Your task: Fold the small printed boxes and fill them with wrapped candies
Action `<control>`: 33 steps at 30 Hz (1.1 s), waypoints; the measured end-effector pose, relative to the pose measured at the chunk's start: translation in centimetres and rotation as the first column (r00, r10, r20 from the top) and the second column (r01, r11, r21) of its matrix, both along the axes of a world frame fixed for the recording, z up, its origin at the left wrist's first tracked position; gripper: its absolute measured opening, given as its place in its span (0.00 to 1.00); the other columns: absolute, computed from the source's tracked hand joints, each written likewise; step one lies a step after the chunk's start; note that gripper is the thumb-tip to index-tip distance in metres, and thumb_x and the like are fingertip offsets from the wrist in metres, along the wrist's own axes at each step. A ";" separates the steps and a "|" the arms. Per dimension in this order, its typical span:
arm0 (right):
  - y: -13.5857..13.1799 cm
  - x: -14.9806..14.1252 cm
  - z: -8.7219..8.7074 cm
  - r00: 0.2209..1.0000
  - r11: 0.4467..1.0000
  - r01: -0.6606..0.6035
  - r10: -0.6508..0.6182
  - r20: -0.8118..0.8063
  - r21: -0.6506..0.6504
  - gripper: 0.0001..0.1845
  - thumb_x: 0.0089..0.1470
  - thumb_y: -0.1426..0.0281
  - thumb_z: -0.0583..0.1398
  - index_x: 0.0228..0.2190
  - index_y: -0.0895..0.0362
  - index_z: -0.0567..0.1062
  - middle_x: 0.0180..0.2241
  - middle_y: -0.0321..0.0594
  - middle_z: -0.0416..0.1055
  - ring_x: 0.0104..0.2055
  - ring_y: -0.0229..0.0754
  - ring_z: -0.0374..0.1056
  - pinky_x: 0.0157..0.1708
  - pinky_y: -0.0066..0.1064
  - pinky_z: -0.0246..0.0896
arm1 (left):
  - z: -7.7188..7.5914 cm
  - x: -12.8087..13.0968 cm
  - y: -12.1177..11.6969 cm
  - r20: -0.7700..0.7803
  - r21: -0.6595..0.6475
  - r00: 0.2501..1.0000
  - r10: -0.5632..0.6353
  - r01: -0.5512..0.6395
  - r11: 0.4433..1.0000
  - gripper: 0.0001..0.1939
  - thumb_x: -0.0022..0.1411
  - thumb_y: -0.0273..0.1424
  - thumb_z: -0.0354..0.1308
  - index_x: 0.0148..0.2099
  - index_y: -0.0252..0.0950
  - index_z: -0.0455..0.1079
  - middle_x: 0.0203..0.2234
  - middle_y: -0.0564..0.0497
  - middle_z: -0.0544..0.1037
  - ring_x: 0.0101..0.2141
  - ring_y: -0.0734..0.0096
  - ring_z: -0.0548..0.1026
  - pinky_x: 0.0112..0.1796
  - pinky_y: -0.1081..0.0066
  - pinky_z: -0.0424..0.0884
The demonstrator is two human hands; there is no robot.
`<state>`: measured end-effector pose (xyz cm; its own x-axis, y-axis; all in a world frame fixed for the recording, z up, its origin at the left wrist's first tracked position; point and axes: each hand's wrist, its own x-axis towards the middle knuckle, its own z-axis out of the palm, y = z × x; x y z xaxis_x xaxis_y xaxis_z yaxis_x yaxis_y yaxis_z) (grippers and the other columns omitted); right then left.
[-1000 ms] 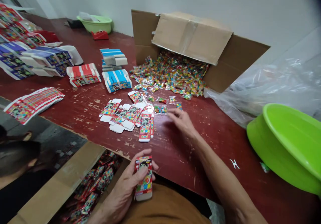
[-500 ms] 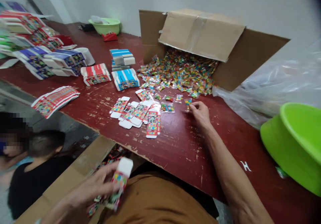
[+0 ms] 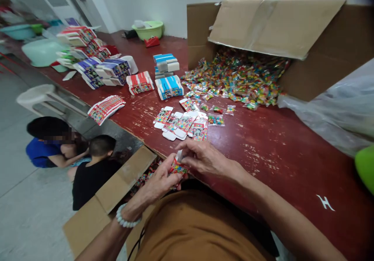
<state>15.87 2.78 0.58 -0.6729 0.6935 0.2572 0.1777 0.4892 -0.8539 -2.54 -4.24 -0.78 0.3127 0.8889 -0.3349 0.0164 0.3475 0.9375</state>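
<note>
and here we are at the near edge of the table (image 3: 248, 152), with the small box (image 3: 179, 168) up in front of the brown shirt (image 3: 187, 226). the left hand (image 3: 159, 185) has it clamped, thumb on the near side. the right hand (image 3: 204, 159) is in close, fingertips bunched at the box's white flap; whether a candy packet sits between them, i cannot tell, the knuckles cover it.

so where's the danger? that flap, for one: thin card by the look of it, and a push at a slant could crease or tear it. squeeze too hard with the left and the walls may buckle, pinching the mouth narrow. too soft, and a shove from the right could knock the box loose, down to the lap or left towards the open carton (image 3: 125, 179) below.

look just beyond the right hand: flat boxes (image 3: 184, 124) lie in a loose overlap, so a stray knuckle might fan them out. farther off, loose packets (image 3: 216, 120) lie in front of the candy heap (image 3: 245, 78); with nothing walling its near side, a careless reach could start a slide.
</note>
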 end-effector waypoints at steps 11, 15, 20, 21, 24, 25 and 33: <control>-1.6 -1.5 -1.5 0.904 0.643 0.023 -0.340 -0.258 -0.766 0.23 0.43 0.65 0.70 0.41 0.55 0.71 0.32 0.34 0.71 0.27 0.35 0.67 0.25 0.27 0.64 | -0.6 1.3 0.0 0.272 -0.194 0.882 0.384 -0.340 0.920 0.22 0.56 0.46 0.64 0.41 0.31 0.76 0.25 0.48 0.79 0.23 0.69 0.74 0.23 0.72 0.72; -2.5 -2.1 -2.5 0.915 0.719 0.039 -0.304 -0.264 -0.694 0.14 0.52 0.60 0.66 0.36 0.55 0.74 0.32 0.37 0.73 0.26 0.37 0.69 0.23 0.28 0.65 | -0.7 2.0 -0.3 0.293 -0.117 0.886 0.360 -0.341 0.933 0.20 0.56 0.43 0.66 0.43 0.32 0.76 0.28 0.48 0.79 0.26 0.70 0.75 0.22 0.76 0.71; -2.4 -1.7 -2.5 0.942 0.978 0.192 -0.207 -0.265 -0.079 0.10 0.59 0.63 0.61 0.34 0.54 0.81 0.36 0.43 0.78 0.38 0.42 0.73 0.41 0.35 0.69 | -0.5 1.2 0.6 0.490 -0.418 0.788 0.372 -0.162 0.894 0.24 0.63 0.51 0.55 0.37 0.33 0.72 0.21 0.50 0.77 0.16 0.70 0.74 0.18 0.71 0.73; -2.3 -1.6 -2.4 0.954 0.983 0.171 -0.181 -0.240 -0.060 0.10 0.60 0.64 0.60 0.35 0.54 0.81 0.36 0.43 0.79 0.39 0.42 0.73 0.43 0.36 0.68 | -0.4 1.0 0.8 0.517 -0.424 0.778 0.358 -0.131 0.896 0.25 0.65 0.52 0.52 0.38 0.33 0.72 0.21 0.49 0.77 0.16 0.68 0.75 0.17 0.71 0.73; -2.3 -1.9 -2.4 0.951 0.933 0.130 -0.214 -0.225 -0.335 0.10 0.58 0.63 0.62 0.33 0.56 0.80 0.33 0.41 0.79 0.30 0.39 0.72 0.34 0.32 0.69 | -0.1 0.9 1.0 0.505 -0.385 0.797 0.332 -0.136 0.913 0.27 0.67 0.52 0.48 0.47 0.33 0.73 0.22 0.48 0.79 0.17 0.68 0.75 0.17 0.72 0.72; -2.3 -2.1 -2.5 0.942 0.880 0.105 -0.238 -0.237 -0.464 0.11 0.56 0.62 0.63 0.32 0.57 0.79 0.33 0.41 0.79 0.27 0.37 0.71 0.29 0.31 0.69 | -0.1 1.0 1.0 0.484 -0.370 0.810 0.331 -0.153 0.916 0.28 0.67 0.52 0.48 0.50 0.33 0.73 0.23 0.48 0.79 0.16 0.70 0.74 0.17 0.73 0.71; -2.2 -2.3 -2.1 0.955 0.903 0.133 -0.227 -0.191 -0.409 0.07 0.55 0.67 0.63 0.27 0.57 0.75 0.37 0.43 0.80 0.30 0.38 0.72 0.32 0.31 0.67 | -0.2 1.4 0.9 0.423 -0.347 0.842 0.335 -0.191 0.918 0.31 0.65 0.51 0.52 0.54 0.29 0.73 0.23 0.47 0.79 0.18 0.69 0.74 0.17 0.73 0.71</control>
<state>13.59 0.63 -1.56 -0.4824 0.8728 0.0747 0.0080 0.0896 -0.9959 -1.15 -3.34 -0.93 0.2625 0.8500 -0.4566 -0.5259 0.5228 0.6709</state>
